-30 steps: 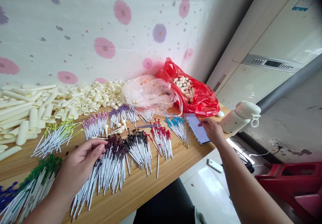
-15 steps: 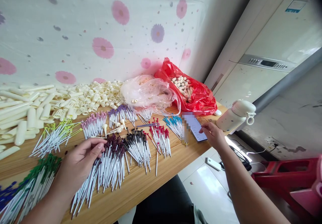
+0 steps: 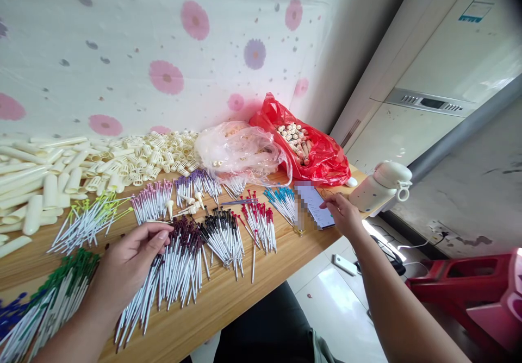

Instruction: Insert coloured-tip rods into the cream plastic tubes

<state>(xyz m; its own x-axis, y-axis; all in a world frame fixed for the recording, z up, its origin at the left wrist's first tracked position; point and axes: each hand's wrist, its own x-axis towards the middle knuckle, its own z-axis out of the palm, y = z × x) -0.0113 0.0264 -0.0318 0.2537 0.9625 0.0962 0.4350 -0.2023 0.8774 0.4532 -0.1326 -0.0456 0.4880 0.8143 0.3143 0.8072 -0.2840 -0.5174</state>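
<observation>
My left hand [image 3: 136, 257] is closed in a pinch above the dark maroon-tipped white sticks [image 3: 179, 265]; a thin cream-coloured piece [image 3: 160, 222] shows at its fingertips, mostly hidden. Beside it lie several small cream tapered plastic parts [image 3: 191, 205]. Over the lit screen of a smartphone [image 3: 316, 205], my right hand [image 3: 342, 213] has its index fingertip at the glass, the other fingers loosely bent and holding nothing. Black-tipped sticks [image 3: 224, 238] and red-tipped sticks [image 3: 261, 224] lie between my hands, with tweezers [image 3: 240, 202] behind them.
Cream tubes [image 3: 35, 211] and slotted cream parts [image 3: 163, 151] are heaped along the wall. A clear bag [image 3: 240, 151] and a red bag [image 3: 322, 159] of parts stand behind the phone. A white bottle [image 3: 375, 186] is near the table's right end; a red stool [image 3: 452, 281] is beyond.
The phone's screen content has changed, and my right hand has shifted slightly left over it. My left hand stays in the same pinch.
</observation>
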